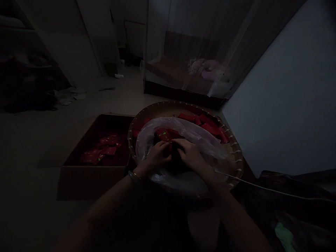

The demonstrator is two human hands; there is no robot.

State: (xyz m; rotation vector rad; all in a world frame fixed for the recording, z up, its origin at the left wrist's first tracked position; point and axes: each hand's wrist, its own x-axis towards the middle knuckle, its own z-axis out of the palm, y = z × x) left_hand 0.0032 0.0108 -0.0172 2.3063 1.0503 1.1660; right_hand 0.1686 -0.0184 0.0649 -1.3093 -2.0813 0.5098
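Observation:
My left hand [159, 154] has its fingers curled round a small red packet [168, 149], partly hidden by the fingers. My right hand [189, 152] meets it from the other side, its fingertips closed on the packet's upper edge. Both hands are over a clear plastic bag [210, 141] that lies open in a round woven bamboo tray [237, 154]. Just beyond my fingertips, more red packets [168, 134] with a small green mark lie in the bag's mouth. The dark contents of the bag below my hands cannot be made out.
Several red packets [210, 127] lie along the tray's far right side. Left of the tray stands an open cardboard box [91, 182] with red packets [101, 152] inside. A netted bed [183, 84] is behind, a pale wall [283, 87] at right. A thin white cord [262, 188] crosses the right side.

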